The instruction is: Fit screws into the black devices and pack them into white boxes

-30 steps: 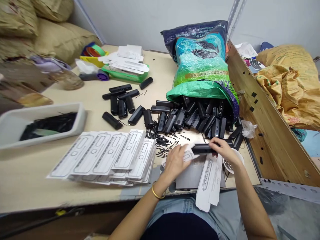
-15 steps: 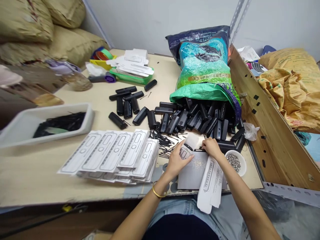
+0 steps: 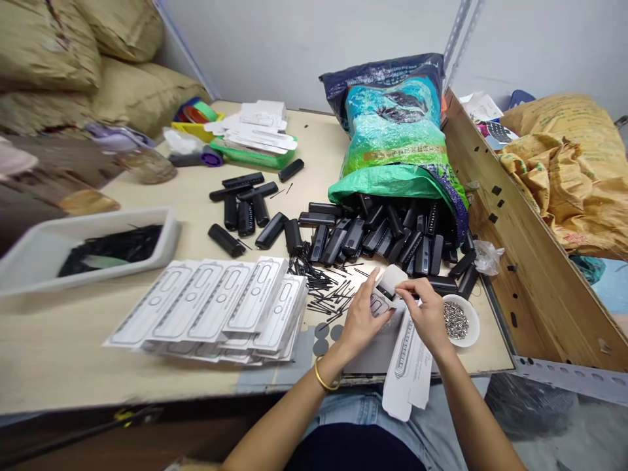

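My left hand (image 3: pixel 362 319) is wrapped round a narrow white printed box (image 3: pixel 381 303), whose far end stands open with its flap raised. Dark contents show in the mouth of the box. At that open end my right hand (image 3: pixel 426 315) pinches its fingers together; whatever is between them is too small to make out. Flat white cartons (image 3: pixel 403 366) lie under my right wrist, over the table's front edge. To the right stands a white bowl (image 3: pixel 475 327) of small metal parts. Thin black sticks (image 3: pixel 328 302) are scattered left of the box.
Black oblong devices (image 3: pixel 353 239) spill from a large colourful bag (image 3: pixel 392 140). Stacked printed boxes (image 3: pixel 210 304) and a white bin (image 3: pixel 93 278) of black strips are on the left. A wooden board (image 3: pixel 510 242) borders the right side. A green tray (image 3: pixel 260 155) stands at the back.
My right hand has come from the table near the black devices to the box's open end. My left hand and the box have shifted slightly right. The view has moved slightly.
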Demonstrator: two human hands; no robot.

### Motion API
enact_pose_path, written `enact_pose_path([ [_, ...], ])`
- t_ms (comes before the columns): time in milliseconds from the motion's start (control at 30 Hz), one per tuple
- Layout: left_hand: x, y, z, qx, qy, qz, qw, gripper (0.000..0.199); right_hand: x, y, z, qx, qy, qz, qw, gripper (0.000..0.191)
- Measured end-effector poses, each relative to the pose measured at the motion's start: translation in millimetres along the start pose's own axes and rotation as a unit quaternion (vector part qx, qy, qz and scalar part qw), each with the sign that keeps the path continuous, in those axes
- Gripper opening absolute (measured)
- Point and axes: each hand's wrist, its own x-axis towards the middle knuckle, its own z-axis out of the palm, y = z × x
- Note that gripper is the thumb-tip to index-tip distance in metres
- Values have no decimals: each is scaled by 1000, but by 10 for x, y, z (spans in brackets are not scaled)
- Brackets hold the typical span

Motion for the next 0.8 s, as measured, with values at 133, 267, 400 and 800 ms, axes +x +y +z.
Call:
enact_pose_path([
  [133, -79, 15, 85, -53, -33, 40, 997, 47, -77, 125, 82, 35, 56, 38, 997, 27],
  [267, -150, 48, 126, -99, -90, 49, 990, 54, -183, 184, 300, 81, 82, 78, 990, 23],
  [400, -154, 98, 85, -179, -109, -20, 978, 84, -346, 144, 430, 36, 69, -43, 996, 11],
  [800, -115, 124, 65, -53, -86, -22, 995, 63, -496, 377, 452, 11, 71, -127, 989, 26],
])
